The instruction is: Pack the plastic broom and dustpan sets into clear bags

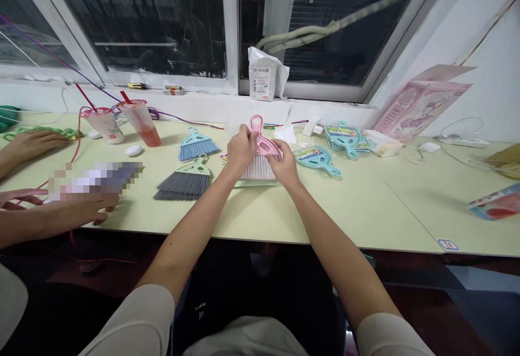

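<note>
A pink hand brush with pale bristles stands upright, handle up, in front of me. My left hand is closed on its left side near the handle. The fingers of my right hand grip the right edge of its head. Beneath the bristles shows the rim of a light green flat piece, mostly hidden. Left of my hands lie a green hand brush with dark grey bristles and, behind it, a blue hand brush. To the right are blue brush-and-dustpan sets in clear wrap.
More wrapped blue sets lie farther back, beside a tissue pack and a pink box. Drink cups stand at the back left. A neighbour's hands rest by a blurred-out object. A white bagged box sits on the sill.
</note>
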Available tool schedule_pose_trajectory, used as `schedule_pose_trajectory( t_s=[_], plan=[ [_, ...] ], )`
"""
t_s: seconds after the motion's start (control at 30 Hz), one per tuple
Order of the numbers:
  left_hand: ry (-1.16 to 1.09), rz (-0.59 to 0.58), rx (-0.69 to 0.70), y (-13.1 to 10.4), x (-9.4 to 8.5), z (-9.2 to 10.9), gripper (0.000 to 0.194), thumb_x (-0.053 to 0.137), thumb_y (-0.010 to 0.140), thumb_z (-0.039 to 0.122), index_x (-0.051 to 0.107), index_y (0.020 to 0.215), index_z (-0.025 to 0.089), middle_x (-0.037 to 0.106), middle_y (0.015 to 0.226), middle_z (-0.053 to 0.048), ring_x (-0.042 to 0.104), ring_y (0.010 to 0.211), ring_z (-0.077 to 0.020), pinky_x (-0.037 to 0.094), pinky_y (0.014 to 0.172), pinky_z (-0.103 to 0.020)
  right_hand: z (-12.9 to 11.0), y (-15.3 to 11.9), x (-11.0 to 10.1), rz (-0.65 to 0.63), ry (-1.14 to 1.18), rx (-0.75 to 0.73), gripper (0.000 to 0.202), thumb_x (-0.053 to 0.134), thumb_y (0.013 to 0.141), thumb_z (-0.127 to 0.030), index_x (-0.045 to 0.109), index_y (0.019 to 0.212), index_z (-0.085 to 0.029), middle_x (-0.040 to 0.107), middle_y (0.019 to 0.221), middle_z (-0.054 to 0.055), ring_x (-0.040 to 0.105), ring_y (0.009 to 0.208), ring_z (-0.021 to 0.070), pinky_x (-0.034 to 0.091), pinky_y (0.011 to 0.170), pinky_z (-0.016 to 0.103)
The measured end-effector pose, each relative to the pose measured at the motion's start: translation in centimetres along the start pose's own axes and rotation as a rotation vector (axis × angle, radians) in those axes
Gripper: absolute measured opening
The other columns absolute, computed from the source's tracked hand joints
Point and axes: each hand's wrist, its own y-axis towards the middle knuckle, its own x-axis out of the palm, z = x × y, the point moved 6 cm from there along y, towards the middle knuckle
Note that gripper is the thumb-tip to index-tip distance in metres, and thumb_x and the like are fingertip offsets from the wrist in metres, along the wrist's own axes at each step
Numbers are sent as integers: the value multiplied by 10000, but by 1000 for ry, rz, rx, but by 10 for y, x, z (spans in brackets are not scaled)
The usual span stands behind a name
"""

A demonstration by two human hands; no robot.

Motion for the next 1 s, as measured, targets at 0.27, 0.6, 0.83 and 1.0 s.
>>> schedule_pose_trajectory(
  t_s=[0.27, 0.6, 0.83, 1.0],
  plan=[
    [-263, -143, 46, 11, -3, 22, 221, 565, 920, 361, 667, 856, 176, 656, 720, -25, 599, 710, -185, 408, 658, -288, 1, 10, -5, -144, 278, 242, 384, 751, 827, -529, 736, 1077, -238, 746, 1071, 37, 671, 1057, 257, 508, 977, 395],
    [-191, -233, 14, 2, 8, 16, 213, 600, 929, 329, 672, 1042, 164, 737, 913, -77, 675, 802, -218, 492, 762, -331, 7, -3, -1, -225, 255, 361, 353, 773, 764, -449, 755, 1015, -202, 745, 940, 16, 650, 911, 231, 487, 846, 335],
    [266, -15, 88, -47, -19, -16, 346, 497, 983, 285, 585, 1283, 139, 657, 1260, -183, 581, 1232, -343, 420, 1076, -475, 38, -5, -7, -78, 240, 495, 346, 786, 708, -459, 751, 932, -198, 753, 905, 26, 649, 839, 228, 501, 786, 341],
    [283, -168, 109, -72, -15, -39, 395, 521, 951, 307, 568, 1298, 125, 657, 1243, -190, 587, 1211, -343, 459, 1043, -463, 54, 4, -27, 69, 328, 525, 362, 819, 665, -434, 744, 933, -204, 748, 891, 26, 669, 818, 227, 523, 758, 355]
  ],
)
